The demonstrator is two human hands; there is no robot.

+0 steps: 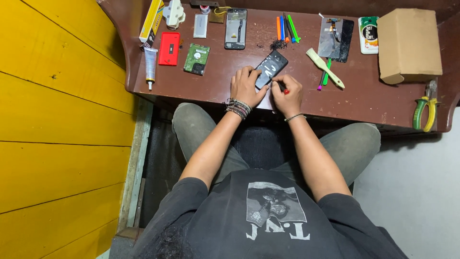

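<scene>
Centrally, phone: a black phone (270, 68) is lying at a slant on the dark red-brown table (364, 96), near its front edge, directly in front of the seated person.
Left hand: the left hand (245, 86) is pressing flat on the phone's lower left part, fingers spread narrowly over it, pinning it down.
Right hand: the right hand (286, 93) is closing around a thin tool with a red end (285, 91), its tip meeting the phone's lower right edge; the exact contact is too small to tell.
Doing it well: judging from this, the left hand should be keeping firm, even pressure so the phone is not sliding, while the right is working the tip shallowly along the seam, not digging in.
Risk: likely slipping of the tip towards the pinning fingers.
Just beyond: black debris (278, 45) is lying above the phone, with coloured pry sticks (286, 28) beside it.
Further left: an open phone frame (235, 29), a green circuit-board drive (197, 59), a red case (169, 48) and a glue tube (150, 64).
Further right: a pale brush (325, 68), a detached screen (336, 39), a cardboard box (409, 44) and green-handled pliers (425, 108).
</scene>
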